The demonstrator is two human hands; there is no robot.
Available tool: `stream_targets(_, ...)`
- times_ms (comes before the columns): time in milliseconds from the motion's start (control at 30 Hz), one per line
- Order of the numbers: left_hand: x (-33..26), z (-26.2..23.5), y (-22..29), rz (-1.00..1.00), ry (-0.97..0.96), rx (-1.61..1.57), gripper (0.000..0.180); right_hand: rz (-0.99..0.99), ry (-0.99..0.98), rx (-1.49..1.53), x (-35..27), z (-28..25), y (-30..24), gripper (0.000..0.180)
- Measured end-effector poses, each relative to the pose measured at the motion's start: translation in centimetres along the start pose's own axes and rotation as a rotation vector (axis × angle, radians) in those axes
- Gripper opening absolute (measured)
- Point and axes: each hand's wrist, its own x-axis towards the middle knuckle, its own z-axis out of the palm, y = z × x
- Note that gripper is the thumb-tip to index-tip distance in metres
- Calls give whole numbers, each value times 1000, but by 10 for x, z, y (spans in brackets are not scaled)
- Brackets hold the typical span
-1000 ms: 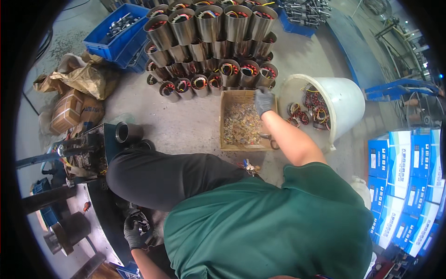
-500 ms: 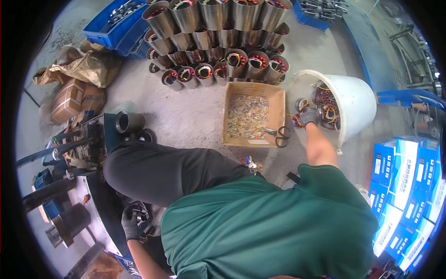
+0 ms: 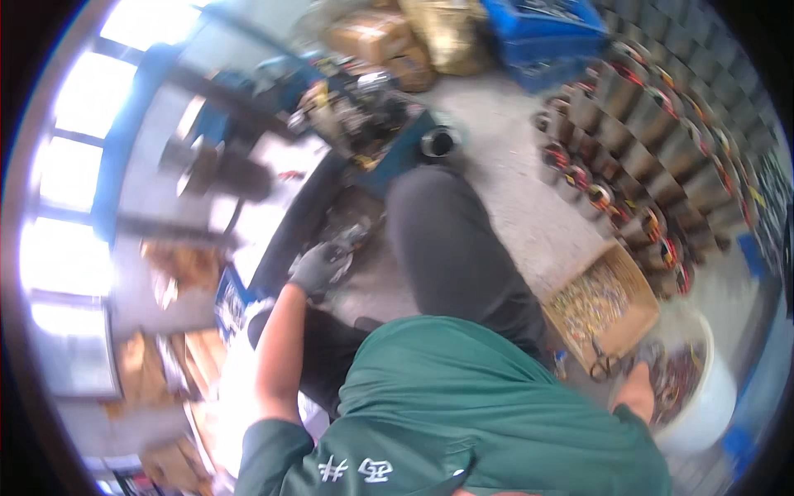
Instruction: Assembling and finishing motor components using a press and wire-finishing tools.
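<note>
Frame is tilted and motion-blurred, so fine detail is poor.

Nearest: green jacket (image 3: 463, 413) fills the bottom, dark trouser leg (image 3: 451, 248) runs up the middle.

Left hand (image 3: 321, 266), grey glove, forearm bare, reaches up and left of the knee. Fingers curl round something small and dark. Can't tell what it is, or whether it's a real grip or just contact. It sits just beside the dark edge of the tabletop (image 3: 273, 165), below the cluttered blue fixture (image 3: 368, 124).

Right hand (image 3: 638, 388): only the wrist and heel show at the rim of the white bucket (image 3: 703, 413). Fingers are down among the wound motor parts (image 3: 674, 376) inside, so how open it is I cannot tell, nor whether it has one.

Key relation: the bucket parts lie directly under the right hand, low right. The left hand is well apart, across the body on the other side of the leg. Right arm is clearly the nearer one. Long axis of any single part in the bucket is unreadable.

Scissors (image 3: 604, 364) lie on the floor between the bucket and the cardboard box of scraps (image 3: 600, 302).

Farther out: rows of stator cylinders (image 3: 662, 132) stacked along the right, blue crate (image 3: 550, 29) top centre.
</note>
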Motion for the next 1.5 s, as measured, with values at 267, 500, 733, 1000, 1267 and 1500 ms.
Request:
stream_targets(267,-19,-20,-77,42,113,206,39,-511,90,253,1,-225,-181,54)
stream_targets(500,-17,-34,-60,-18,78,69,43,-667,136,415,7,-326,-139,54)
stream_targets(733,-17,-61,-38,182,268,12,51,-845,154,594,-6,-430,-133,55)
stream_targets(1000,-33,-87,17,385,407,-84,53,-1237,80,796,-67,-564,-266,57)
stream_targets(1267,-20,-81,41,602,580,-160,65,-1612,-166,932,-236,-660,-377,61)
stream_targets(1500,-37,-94,55,1067,865,-426,99,-1623,-559,779,-450,-715,-473,65)
